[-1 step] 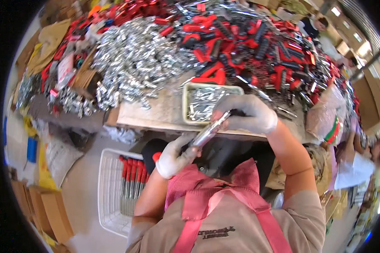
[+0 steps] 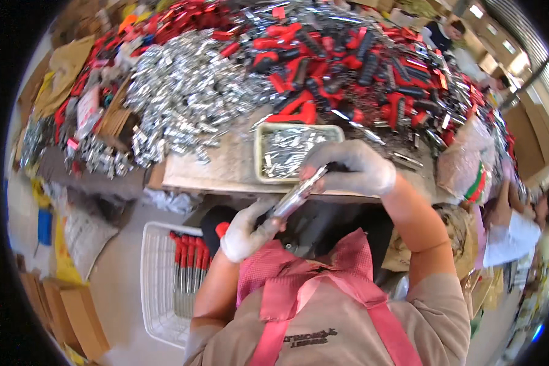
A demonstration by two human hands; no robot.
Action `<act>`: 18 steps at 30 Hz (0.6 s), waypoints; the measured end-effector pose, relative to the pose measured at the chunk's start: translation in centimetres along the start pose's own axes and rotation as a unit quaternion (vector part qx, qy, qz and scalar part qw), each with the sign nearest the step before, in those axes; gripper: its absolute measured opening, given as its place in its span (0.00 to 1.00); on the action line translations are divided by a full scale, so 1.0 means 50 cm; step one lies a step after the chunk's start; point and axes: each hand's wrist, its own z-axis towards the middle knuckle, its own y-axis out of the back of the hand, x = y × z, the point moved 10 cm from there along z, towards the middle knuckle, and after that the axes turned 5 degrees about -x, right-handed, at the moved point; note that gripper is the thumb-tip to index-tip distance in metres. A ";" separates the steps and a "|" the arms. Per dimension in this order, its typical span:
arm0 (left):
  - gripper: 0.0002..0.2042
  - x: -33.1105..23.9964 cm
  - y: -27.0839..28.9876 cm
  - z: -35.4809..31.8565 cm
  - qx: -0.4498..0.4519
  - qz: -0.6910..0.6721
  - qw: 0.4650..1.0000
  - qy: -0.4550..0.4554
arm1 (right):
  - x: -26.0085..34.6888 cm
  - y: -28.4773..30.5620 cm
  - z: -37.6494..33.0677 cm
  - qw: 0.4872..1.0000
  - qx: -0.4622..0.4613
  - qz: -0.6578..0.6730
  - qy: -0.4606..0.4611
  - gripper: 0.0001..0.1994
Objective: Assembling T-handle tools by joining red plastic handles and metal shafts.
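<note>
My left hand (image 2: 245, 233), in a white glove, is closed around the lower end of a shiny silver metal shaft (image 2: 296, 198). A red end (image 2: 222, 229) shows past that hand; whether it belongs to the shaft cannot be made out. My right hand (image 2: 357, 168), gloved too, pinches the shaft's upper end, where a dark piece sits between thumb and fingers. The shaft slants up to the right, just in front of the bench edge. Behind the right hand stands a pale shallow tray (image 2: 258, 152) of small silver metal pieces, partly covered by that hand.
Silver metal parts (image 2: 183, 91) lie heaped on the bench, with red-and-black handles (image 2: 360, 58) heaped to their right. A white basket (image 2: 147, 287) on the floor holds several red-handled tools (image 2: 189, 259). A plastic bag (image 2: 466, 160) stands at right. Other people (image 2: 443, 35) are beyond.
The whole view has shifted slightly. Both hands keep their hold on the silver shaft, with no clear movement between them.
</note>
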 end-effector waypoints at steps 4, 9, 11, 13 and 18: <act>0.15 0.029 -0.039 0.001 0.046 -0.021 0.998 0.032 | -0.002 -0.004 -0.062 1.000 -0.018 -0.002 -0.010 0.12; 0.19 0.003 -0.081 0.014 -0.007 0.174 0.982 -0.070 | -0.032 0.016 -0.160 0.969 -0.164 -0.099 -0.155 0.10; 0.16 0.018 -0.111 0.024 0.011 0.147 0.988 -0.034 | -0.068 0.013 -0.193 0.966 -0.118 -0.103 -0.207 0.09; 0.14 0.049 -0.132 0.026 0.037 0.068 0.997 0.021 | -0.093 0.024 -0.219 0.977 -0.115 -0.088 -0.158 0.12; 0.16 0.072 -0.174 0.023 0.015 -0.176 0.972 0.155 | -0.160 0.213 -0.319 0.935 -0.284 -0.138 -0.164 0.13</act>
